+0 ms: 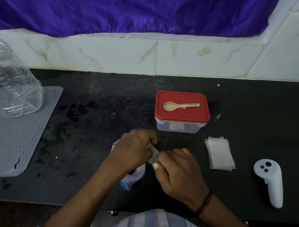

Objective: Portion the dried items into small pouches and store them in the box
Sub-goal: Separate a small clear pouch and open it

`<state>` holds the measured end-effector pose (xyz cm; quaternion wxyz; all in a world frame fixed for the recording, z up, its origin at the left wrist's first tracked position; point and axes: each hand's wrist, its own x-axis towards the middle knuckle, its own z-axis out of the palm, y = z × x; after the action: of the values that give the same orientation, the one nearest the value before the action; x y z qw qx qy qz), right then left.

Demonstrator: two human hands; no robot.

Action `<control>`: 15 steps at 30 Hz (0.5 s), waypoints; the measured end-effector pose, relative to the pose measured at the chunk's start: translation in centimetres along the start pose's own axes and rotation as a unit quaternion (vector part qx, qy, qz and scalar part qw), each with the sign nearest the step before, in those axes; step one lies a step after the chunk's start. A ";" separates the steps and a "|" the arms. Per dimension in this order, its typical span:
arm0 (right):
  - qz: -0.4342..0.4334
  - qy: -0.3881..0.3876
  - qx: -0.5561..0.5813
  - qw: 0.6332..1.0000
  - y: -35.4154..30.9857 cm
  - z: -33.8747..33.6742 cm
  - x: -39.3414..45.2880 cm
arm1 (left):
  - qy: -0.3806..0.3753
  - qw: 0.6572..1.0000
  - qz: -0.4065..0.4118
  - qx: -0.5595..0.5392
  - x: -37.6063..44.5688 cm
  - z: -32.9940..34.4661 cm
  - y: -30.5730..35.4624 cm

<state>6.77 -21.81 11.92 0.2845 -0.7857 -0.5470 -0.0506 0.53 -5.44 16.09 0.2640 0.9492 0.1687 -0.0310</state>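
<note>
My left hand [133, 147] and my right hand [177, 172] meet at the middle of the black counter, both pinching one small clear pouch [152, 155] between them. Under my left wrist lies a blue-and-white plastic bag [131, 181] with dark contents, mostly hidden. Behind my hands stands a clear box with a red lid [182, 113], closed. A tan spoon [179, 106] lies on the lid. To the right of my hands is a small stack of empty clear pouches [219, 155].
A white handheld controller [269, 181] lies at the right. A grey ribbed mat [6, 131] covers the left of the counter [95, 125], with a crumpled clear plastic bag [6, 83] on its far corner. Tiled wall and purple curtain stand behind.
</note>
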 end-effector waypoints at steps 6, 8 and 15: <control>0.141 -0.067 0.027 0.987 -1.3 -1.4 1.4 | 0.035 0.998 0.047 -0.006 -0.6 -0.2 0.5; 0.164 -0.114 0.029 0.979 -1.3 -1.7 1.8 | 0.040 0.997 0.062 -0.005 -0.8 0.0 0.6; 0.184 -0.161 -0.132 0.961 -1.3 -2.6 2.8 | 0.073 0.989 0.093 -0.092 -1.8 0.9 0.6</control>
<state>7.31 -20.52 15.73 0.0906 -0.9011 -0.4200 0.0578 -0.95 -7.00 15.87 0.3390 0.9320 0.1008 0.0792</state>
